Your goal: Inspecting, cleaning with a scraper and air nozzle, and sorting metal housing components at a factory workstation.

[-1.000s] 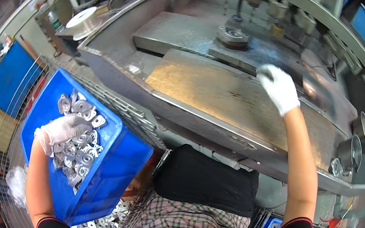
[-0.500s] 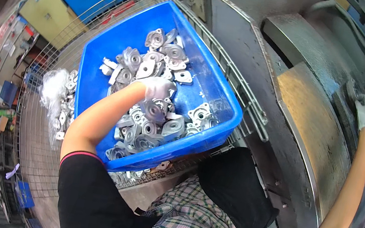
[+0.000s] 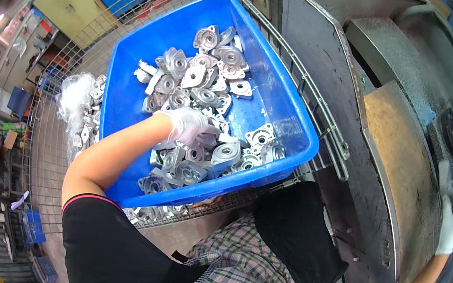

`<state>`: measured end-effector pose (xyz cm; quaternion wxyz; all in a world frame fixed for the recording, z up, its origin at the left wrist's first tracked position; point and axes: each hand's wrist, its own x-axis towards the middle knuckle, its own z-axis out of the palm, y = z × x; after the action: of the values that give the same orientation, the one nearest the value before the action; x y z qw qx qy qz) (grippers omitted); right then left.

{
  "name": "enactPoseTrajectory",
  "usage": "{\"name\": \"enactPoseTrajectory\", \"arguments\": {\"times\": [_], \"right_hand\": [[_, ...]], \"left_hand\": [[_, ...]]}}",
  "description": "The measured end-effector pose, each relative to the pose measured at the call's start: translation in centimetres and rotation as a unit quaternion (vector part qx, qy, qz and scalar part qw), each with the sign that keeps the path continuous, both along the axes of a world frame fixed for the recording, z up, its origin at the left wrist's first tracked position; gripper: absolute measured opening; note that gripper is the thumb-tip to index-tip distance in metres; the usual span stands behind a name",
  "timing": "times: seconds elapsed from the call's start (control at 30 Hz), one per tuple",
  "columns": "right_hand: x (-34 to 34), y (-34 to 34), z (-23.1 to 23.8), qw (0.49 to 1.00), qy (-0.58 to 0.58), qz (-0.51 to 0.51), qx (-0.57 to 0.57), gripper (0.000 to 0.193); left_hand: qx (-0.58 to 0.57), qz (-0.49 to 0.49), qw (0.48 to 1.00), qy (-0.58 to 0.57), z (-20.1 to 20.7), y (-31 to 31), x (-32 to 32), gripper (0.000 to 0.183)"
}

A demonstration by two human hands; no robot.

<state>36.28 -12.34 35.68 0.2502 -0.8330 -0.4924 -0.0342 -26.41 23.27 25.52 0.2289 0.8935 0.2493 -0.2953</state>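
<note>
Inside a blue plastic tub (image 3: 291, 152), my left hand (image 3: 184, 125) in a white glove reaches down among grey metal castings with round centres and eared flanges. Its fingers are curled round one casting (image 3: 209, 136). More castings (image 3: 227, 152) lie about it, and another heap (image 3: 196, 71) fills the tub's far part. At the far right, my gloved right hand (image 3: 451, 223) is beside the metal machine, its fingers apart. A pale flat metal piece (image 3: 444, 176) is just above the fingertips; contact is unclear. Beyond it shows a dark round wheel (image 3: 448, 128).
A wire cage (image 3: 328, 135) surrounds the tub. Left of the tub are crumpled clear plastic (image 3: 75, 97) and more castings. The machine's raised metal rim (image 3: 367, 134) stands between tub and right hand. A black cloth-like piece (image 3: 300, 236) is near my lap.
My right hand has come back from the wheel, lower and nearer, with fingers now apart. My left hand has moved slightly toward me in the tub. The whole view has shifted a little.
</note>
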Motion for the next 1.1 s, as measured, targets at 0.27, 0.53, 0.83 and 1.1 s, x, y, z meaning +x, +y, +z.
{"name": "enactPoseTrajectory", "arguments": {"times": [0.27,0.53,0.83,1.1], "right_hand": [[-9.6,-10.3,-2.5,0.996,-0.051,-0.072,-0.034,0.017],[-11.6,-12.5,-4.6,0.96,0.164,-0.147,0.171,0.025],[-12.7,-12.4,-2.6,0.924,0.268,-0.188,0.199,0.024],[-12.0,-12.6,-3.6,0.929,0.246,-0.163,0.222,0.026]], "left_hand": [[-0.073,0.195,0.952,-0.225,9.5,0.7,3.3,0.048],[-0.16,0.243,0.873,-0.391,20.5,-2.9,16.1,0.051],[-0.233,-0.044,0.941,-0.243,15.3,-10.3,38.6,0.066],[-0.261,-0.053,0.917,-0.298,11.5,-13.7,43.4,0.072]]}}
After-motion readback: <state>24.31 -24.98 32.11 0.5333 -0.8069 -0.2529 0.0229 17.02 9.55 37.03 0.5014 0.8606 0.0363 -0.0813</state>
